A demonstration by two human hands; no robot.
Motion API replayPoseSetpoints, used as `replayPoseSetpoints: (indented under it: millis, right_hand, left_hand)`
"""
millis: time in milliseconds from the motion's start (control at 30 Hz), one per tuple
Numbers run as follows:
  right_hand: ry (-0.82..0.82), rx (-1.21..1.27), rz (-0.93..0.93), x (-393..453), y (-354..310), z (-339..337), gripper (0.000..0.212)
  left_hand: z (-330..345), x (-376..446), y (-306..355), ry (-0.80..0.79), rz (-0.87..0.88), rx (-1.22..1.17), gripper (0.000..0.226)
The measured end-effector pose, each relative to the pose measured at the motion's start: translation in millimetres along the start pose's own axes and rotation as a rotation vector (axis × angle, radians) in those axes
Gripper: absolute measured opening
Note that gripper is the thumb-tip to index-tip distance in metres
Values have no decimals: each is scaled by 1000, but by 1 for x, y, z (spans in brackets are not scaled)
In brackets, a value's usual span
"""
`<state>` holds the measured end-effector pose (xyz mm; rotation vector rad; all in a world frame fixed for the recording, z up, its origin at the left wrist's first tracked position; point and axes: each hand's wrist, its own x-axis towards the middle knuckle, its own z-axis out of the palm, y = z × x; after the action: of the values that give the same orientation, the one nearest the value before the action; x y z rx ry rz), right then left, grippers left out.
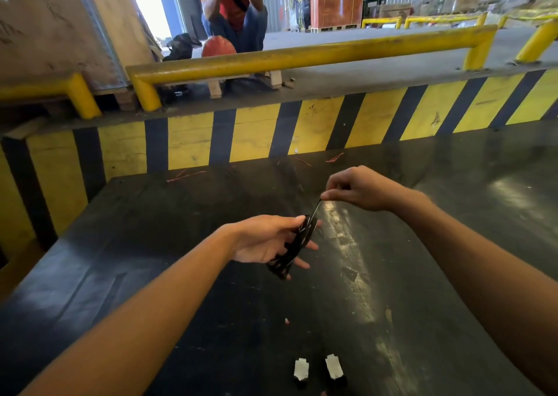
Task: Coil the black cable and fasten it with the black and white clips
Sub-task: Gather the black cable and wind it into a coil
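My left hand (265,241) is palm up above the counter (181,275), fingers (308,246) loosely spread, thumb pressing a flattened bundle of thin black cable (294,249) against them. The loops lie across my palm in a long, narrow, glossy hank that juts past my fingertips. One strand runs taut from the top of the hank up to my right hand (359,189), where my thumb and forefinger pinch its end; the other fingers are curled in.

The counter is a dark, smooth sheet, scuffed and shiny where light hits it, with a few thin red threads (185,176) near its far edge. Two clips (317,370) lie side by side at the near edge, well apart from my hands: flat white pieces with notched sides and black ends. I can't read any writing on them.

Behind the counter stands a yellow-and-black striped wall (256,133), topped by a rounded yellow rail (302,56).
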<state>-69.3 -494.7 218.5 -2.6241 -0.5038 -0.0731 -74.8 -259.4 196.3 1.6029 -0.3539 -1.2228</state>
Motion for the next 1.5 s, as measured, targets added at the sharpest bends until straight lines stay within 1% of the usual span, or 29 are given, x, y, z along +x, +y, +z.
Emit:
replayPoseSetpoints:
  millis: [67,100,133,200,267,300,333,400,533,600,633,700,767,833,900,933,1000,1067,1133,1200,1267,1333,1400,1500]
  right_hand:
    - [127,103,26,3,9,20,25]
    - [170,172,47,1,10,34,29]
    - [182,242,77,-1,8,52,32]
    - [109,314,130,-13,-5,92,35]
    - [-72,302,123,-29,-27,123,33]
    - [-160,288,95,-37,-39,131,32]
    - [-222,255,49,-44,-48,133,33]
    - [-276,150,-46,-50,-58,126,38]
    - [-262,-46,-133,-49,-65,87,38]
    - [-237,-63,-163,-46,-61,65,35]
    - [-221,-53,-168,-44,-57,54,33]
    - [-174,-46,-199,-40,-48,40,28]
    - [-87,-15,-219,-35,-38,37,23]
    - [27,119,-189,-32,-28,42,19]
    - [89,377,-125,-32,-22,51,17]
    - [99,532,-92,-33,-21,59,16]
    - [102,850,1,-39,-28,78,17]
    - [100,1082,107,-43,-37,96,16]
    - [108,1206,161,-45,-45,107,19]
    - [125,1273,195,-45,-50,113,21]
    - [157,1279,215,-45,-54,116,21]
    - [202,1242,233,-46,-57,120,21]
    - [261,1176,283,-45,-59,127,21]
    - [344,1132,370,-47,-63,140,24]
  left_hand:
    - [2,-6,1,-176,117,-222,42]
    - [4,-8,4,-202,205,-337,44]
    - [5,-8,8,-177,301,-434,45]
    - [5,-6,20,-23,453,-567,45]
    - [-1,-4,28,146,525,-622,44]
    - [-6,-3,29,213,535,-609,43]
    - [-11,-2,28,272,530,-568,43]
    - [-20,-2,21,371,473,-444,43]
    - [-22,2,6,444,271,-141,47]
    - [-20,3,-4,420,166,43,51]
    - [-18,2,-8,391,121,90,51]
    - [-10,0,-13,297,59,93,49]
    - [0,-1,-13,222,13,112,46]
    - [6,-2,-13,165,-36,119,39]
    - [6,-5,-14,98,-72,87,33]
    - [5,-7,-15,72,-74,64,33]
    - [2,-8,-18,51,-51,-2,40]
    - [2,-8,-21,54,-1,-56,45]
    - [3,-9,-25,94,55,-64,46]
    - [4,-8,-29,134,89,-100,48]
    - [5,-9,-33,157,105,-161,51]
    - [7,-9,-37,233,116,-144,55]
    - [14,-6,-41,400,127,-33,58]
    - [23,4,-58,690,198,124,57]
